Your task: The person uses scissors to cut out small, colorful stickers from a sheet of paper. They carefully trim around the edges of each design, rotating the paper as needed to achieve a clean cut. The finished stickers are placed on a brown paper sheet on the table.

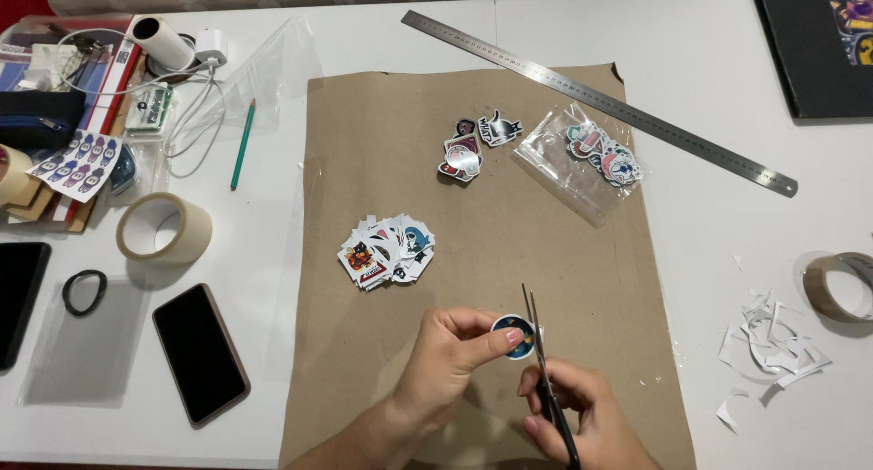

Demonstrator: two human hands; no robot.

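Brown kraft paper sheet (382, 279) underlies both hands. Left hand (450, 356) pinches a small round blue sticker (511, 328) at six o'clock; right hand (582, 415) grips black-handled steel scissors (544, 370), blades touching its edge.

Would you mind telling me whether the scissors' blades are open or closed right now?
Nearly closed: the scissors in the right hand show blades lying almost together, beside the round sticker pinched by the left hand.
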